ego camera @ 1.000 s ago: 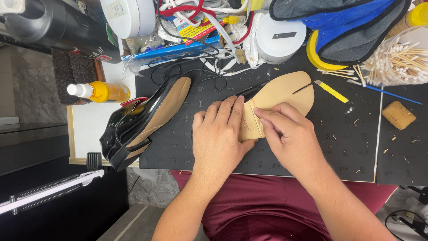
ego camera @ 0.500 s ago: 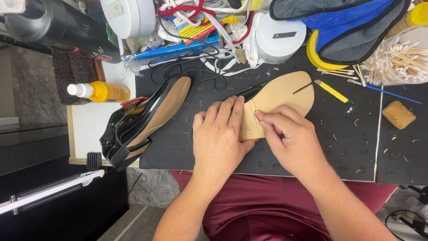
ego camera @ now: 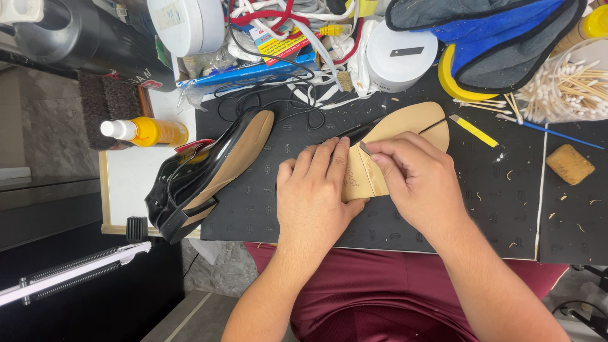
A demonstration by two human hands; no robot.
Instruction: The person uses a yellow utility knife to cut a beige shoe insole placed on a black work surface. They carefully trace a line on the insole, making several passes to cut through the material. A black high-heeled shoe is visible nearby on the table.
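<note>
Tan shoe sole (ego camera: 405, 126) lies flat under the left hand (ego camera: 313, 190); the right hand (ego camera: 415, 177) pinches maybe a small blade (ego camera: 365, 149). Yellow bottle (ego camera: 149, 132) sits left.

– What hides beneath the two hands?
– The heel end of the flat tan shoe sole (ego camera: 405, 130); the small blade's handle disappears inside the right hand (ego camera: 418, 180).
– And the blue-grey slipper (ego camera: 481, 38)?
– Cut off by the top edge.
</note>
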